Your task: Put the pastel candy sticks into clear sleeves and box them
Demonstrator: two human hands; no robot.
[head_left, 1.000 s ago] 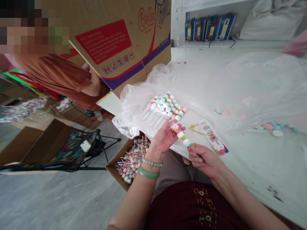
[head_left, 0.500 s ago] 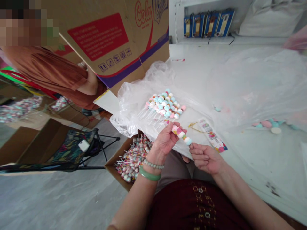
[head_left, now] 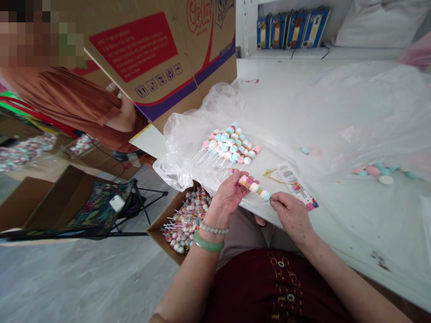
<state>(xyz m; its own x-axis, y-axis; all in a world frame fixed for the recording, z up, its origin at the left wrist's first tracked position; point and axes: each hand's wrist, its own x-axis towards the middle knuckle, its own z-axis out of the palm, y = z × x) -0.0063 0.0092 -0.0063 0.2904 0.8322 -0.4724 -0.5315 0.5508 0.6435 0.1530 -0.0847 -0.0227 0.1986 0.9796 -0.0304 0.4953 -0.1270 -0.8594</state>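
Left hand (head_left: 230, 195): curled round candy skewer (head_left: 254, 187), printed end
Right hand (head_left: 292, 216): pinched closed at its pale-blue end
Bench (head_left: 340, 229): bearing skewer pile (head_left: 231, 142)

Grey floor (head_left: 87, 278) spreading across the lower left, a folding chair (head_left: 94, 197) with dark leafy fabric standing on it, a white table (head_left: 336, 233) stretching across the right, a white shelf (head_left: 266, 54) running behind its far edge, soft light falling evenly

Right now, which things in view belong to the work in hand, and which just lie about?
Seemingly in use:
marshmallow skewer in left hand and right hand
skewer pile
boxed skewers

Apparently lying about:
white phone
blue packages
white bag
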